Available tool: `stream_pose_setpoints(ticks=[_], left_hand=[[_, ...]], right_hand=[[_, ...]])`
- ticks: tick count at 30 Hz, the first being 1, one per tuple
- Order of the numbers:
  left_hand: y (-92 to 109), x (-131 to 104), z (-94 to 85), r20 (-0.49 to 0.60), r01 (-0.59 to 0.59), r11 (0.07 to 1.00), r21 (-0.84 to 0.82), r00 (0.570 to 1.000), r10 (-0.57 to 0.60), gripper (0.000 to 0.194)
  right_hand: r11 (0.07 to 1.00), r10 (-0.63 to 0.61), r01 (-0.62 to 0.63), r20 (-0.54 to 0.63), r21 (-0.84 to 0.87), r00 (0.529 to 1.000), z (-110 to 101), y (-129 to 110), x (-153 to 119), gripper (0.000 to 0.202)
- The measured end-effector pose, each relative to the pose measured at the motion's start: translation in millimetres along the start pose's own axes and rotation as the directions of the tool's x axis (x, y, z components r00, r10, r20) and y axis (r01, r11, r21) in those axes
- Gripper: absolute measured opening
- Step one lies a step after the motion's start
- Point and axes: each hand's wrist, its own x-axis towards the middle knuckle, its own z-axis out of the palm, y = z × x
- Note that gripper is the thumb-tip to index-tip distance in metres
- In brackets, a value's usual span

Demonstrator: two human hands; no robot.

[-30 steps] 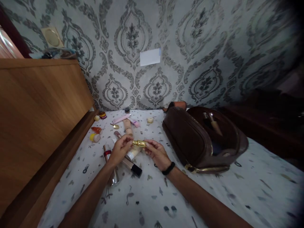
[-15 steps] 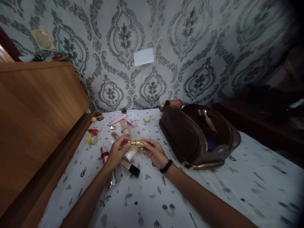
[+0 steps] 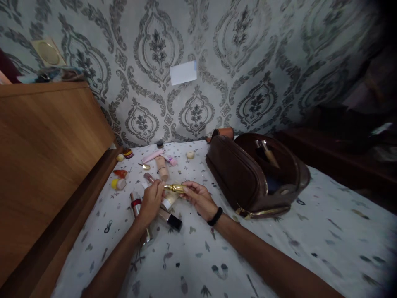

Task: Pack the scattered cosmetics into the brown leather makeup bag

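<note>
A shiny gold tube (image 3: 175, 188) is held level between both hands above the patterned white sheet (image 3: 192, 256). My left hand (image 3: 151, 200) pinches its left end, and my right hand (image 3: 201, 200), with a black band on the wrist, has fingers closed on its right end. Under and beside my left hand lie a pale tube (image 3: 170, 200), a bottle with a black cap (image 3: 174, 222) and a silver bottle with a red band (image 3: 135, 203). A beige tube (image 3: 161, 167) rests just beyond the hands.
An open brown bag (image 3: 235, 174) with items inside stands at the right. Pink tubes (image 3: 153, 155), small jars (image 3: 128, 153) and a yellow-capped container (image 3: 118, 183) lie at the back left. A wooden cabinet (image 3: 52, 157) borders the left side, with wallpaper behind.
The view has shifted slightly. My left hand has turned, with its fingers more wrapped round the left end of the gold tube. My right hand still grips the other end.
</note>
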Motion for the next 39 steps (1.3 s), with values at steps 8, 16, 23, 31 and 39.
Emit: stream_pose_setpoints(ticks=[8, 16, 23, 31, 39], left_hand=[[-1.9, 0.5, -1.0, -0.016, 0.066, 0.985, -0.162, 0.997, -0.069, 0.041], [0.5, 1.7, -2.6, 0.111, 0.015, 0.954, -0.3, 0.994, 0.02, 0.032], [-4.2, 3.8, -1.8, 0.068, 0.033, 0.981, -0.189, 0.997, -0.021, 0.032], [-5.5, 4.5, -3.3, 0.037, 0.045, 0.99, -0.132, 0.998, -0.04, 0.039], [-4.9, 5.5, -3.2, 0.169, 0.091, 0.939, -0.331, 0.985, -0.035, 0.027]], right_hand=[[1.0, 0.0, 0.0, -0.023, 0.002, 1.0, -4.4, -0.6, 2.4, 0.032], [1.0, -0.001, 0.003, -0.066, 0.024, 0.998, -5.6, -3.7, 2.6, 0.033], [1.0, -0.004, 0.003, -0.034, -0.009, 0.999, -2.2, -4.7, -0.3, 0.033], [1.0, -0.003, 0.002, -0.031, -0.007, 1.0, -2.1, -4.9, -0.4, 0.033], [1.0, 0.002, -0.002, -0.039, -0.01, 0.999, -2.3, -5.3, 0.0, 0.033]])
